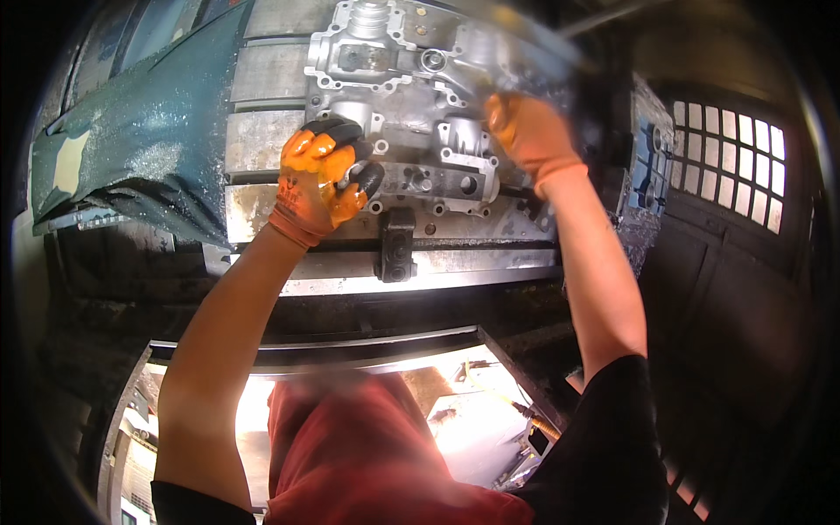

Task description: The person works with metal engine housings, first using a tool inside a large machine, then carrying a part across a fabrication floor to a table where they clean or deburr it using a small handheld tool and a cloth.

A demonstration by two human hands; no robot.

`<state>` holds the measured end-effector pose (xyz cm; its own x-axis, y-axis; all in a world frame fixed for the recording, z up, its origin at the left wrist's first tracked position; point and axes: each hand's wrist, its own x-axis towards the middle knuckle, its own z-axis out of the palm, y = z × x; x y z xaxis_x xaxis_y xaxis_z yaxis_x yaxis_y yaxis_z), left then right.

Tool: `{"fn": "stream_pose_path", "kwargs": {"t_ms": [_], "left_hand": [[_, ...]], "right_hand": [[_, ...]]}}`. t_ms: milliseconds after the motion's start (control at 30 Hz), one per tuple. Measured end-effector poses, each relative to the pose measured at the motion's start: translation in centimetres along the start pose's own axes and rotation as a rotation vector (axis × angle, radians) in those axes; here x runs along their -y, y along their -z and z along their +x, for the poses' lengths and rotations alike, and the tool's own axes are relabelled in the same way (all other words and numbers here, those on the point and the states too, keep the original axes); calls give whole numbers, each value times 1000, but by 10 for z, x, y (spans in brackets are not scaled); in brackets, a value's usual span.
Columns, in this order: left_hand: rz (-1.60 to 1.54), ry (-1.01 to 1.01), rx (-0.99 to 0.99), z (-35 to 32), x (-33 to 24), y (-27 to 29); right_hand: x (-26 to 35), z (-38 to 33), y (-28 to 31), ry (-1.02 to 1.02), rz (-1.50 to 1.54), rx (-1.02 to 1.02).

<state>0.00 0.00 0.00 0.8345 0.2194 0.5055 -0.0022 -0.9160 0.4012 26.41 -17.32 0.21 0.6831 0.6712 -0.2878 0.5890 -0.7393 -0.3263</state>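
My left hand, in a wet orange glove with black fingertips, is curled against the left end of the lower silver metal casting. Its fingers close over that end and hide part of it. My right hand, in an orange glove, is raised at the right side of the castings. It is closed like a fist and blurred. What it holds, if anything, I cannot make out. Farther back lies another openwork part of the silver casting, with bolt holes round its rim.
The castings lie on a slotted metal machine table. A dark clamp block sits at its front edge. Wet dark green sheeting drapes the left side. A blue machine part stands at right, near a gridded window.
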Motion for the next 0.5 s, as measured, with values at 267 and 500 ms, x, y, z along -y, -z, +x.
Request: {"fn": "stream_pose_path", "kwargs": {"t_ms": [267, 500], "left_hand": [[-206, 131, 24, -38, -58, -63], [-347, 215, 5, -46, -52, -84]], "right_hand": [[-56, -54, 27, 64, -95, 80], [-19, -83, -18, -126, -187, -146]]}}
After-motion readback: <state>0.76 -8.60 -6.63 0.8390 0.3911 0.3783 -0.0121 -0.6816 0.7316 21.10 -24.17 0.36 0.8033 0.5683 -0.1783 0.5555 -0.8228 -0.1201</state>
